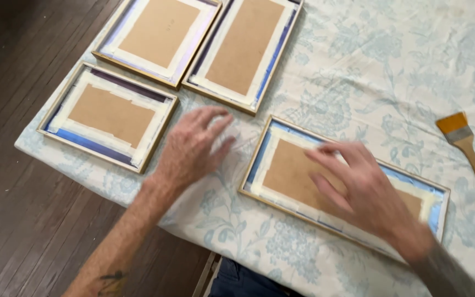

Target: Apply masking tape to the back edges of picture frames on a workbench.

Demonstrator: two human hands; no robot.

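Four gold-edged frames lie face down on the floral cloth (358, 66), brown backs taped in cream and blue. Right hand (366, 192) hovers spread and loose over the nearest frame (281, 170); left hand (193, 146) rests open just beside it, gripping nothing, paintbrush (465, 148) well off right

The one head camera is looking steeply down from close above the table (358, 66), facing forward over its near edge, taking in four frames, both hands, a brush at the right and floor (12, 220) at the left.
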